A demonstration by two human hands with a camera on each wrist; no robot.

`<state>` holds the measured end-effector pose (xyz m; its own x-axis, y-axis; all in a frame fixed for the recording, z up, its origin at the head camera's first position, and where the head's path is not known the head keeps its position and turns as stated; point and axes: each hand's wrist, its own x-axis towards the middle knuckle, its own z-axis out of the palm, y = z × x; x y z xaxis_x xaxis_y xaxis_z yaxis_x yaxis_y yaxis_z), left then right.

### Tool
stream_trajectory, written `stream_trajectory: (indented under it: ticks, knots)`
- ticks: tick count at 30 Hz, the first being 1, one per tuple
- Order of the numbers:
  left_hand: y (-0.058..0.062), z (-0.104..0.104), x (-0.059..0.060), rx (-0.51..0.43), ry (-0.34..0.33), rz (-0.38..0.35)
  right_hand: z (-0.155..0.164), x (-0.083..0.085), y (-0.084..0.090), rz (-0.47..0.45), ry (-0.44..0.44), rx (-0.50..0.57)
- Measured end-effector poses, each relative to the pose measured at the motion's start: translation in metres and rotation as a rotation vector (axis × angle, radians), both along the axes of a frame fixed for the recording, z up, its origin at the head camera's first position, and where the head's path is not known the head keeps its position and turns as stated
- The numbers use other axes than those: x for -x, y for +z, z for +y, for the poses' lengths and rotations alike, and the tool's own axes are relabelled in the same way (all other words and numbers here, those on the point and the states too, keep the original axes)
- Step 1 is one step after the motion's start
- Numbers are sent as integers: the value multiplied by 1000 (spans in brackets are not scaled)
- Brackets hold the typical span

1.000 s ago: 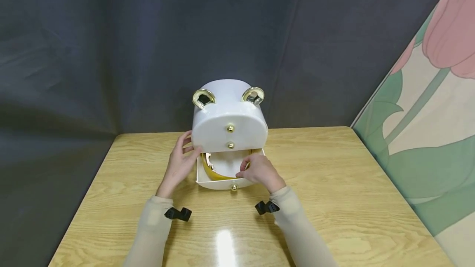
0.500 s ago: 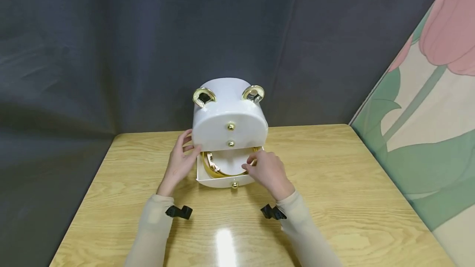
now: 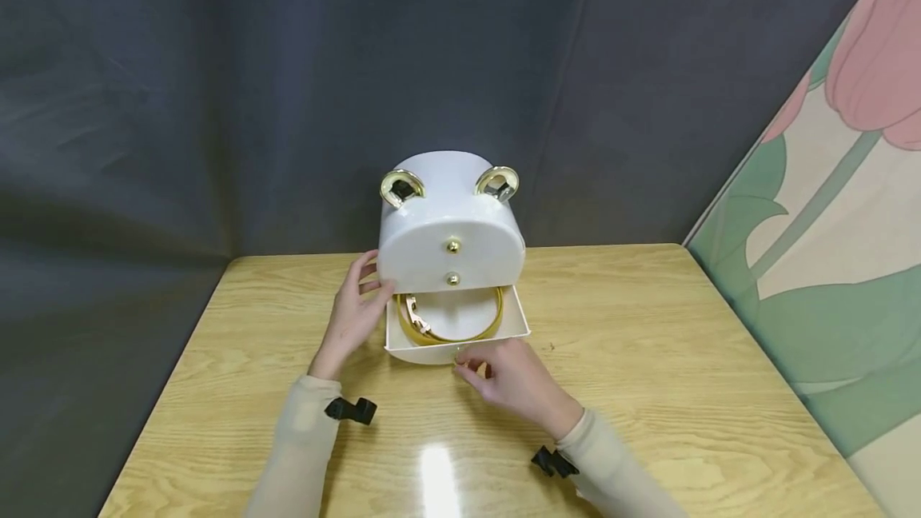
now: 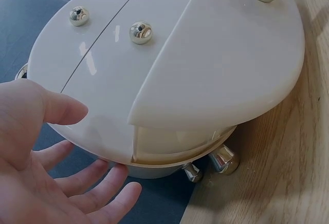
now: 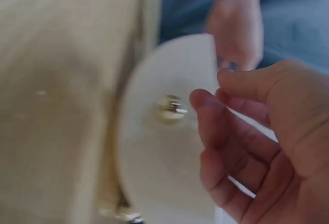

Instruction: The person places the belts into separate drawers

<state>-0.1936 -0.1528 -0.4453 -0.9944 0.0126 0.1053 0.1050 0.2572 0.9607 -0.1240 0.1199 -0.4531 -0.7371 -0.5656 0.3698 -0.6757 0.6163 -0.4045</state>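
Nearest you lies the glossy wooden table (image 3: pixel 647 390), light grain with a glare spot between your sleeves. Your right hand (image 3: pixel 514 380) sits just in front of the open bottom drawer (image 3: pixel 458 348), its fingers loosely curled beside the gold drawer knob (image 5: pixel 169 108); the right wrist view is blurred, so you cannot tell whether the fingertips pinch the knob or only hover next to it. Inside the drawer lies a gold bangle (image 3: pixel 449 324), ringing the white floor. Your left hand (image 3: pixel 352 318) rests against the left side of the white jewellery box (image 3: pixel 449 222), fingers spread and relaxed along its curved wall. The box stands at the table's far middle, two gold ears on top. Behind it hangs a dark grey curtain (image 3: pixel 288 86); to your right leans a tulip-painted panel (image 3: pixel 835 206).
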Motion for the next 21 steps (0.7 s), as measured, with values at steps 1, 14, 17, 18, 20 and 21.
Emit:
stream_trajectory:
  ticks: [1, 14, 17, 18, 20, 21]
  knots:
    - [1, 0, 0, 1, 1, 1, 0, 0, -4, 4, 16, -4]
    - [2, 2, -1, -12, -16, -3, -2, 9, -39, 95, -34, 92]
    - [2, 1, -1, -11, -17, 3, -6, 8, -41, 93, -88, 112]
    - [2, 1, -1, -11, -17, 6, -8, 7, -41, 88, -107, 117]
    - [1, -1, -3, -5, -15, 9, -12, 6, -42, 71, -137, 129]
    - [0, -1, -5, 0, -11, 5, -14, 5, -43, 58, -144, 135]
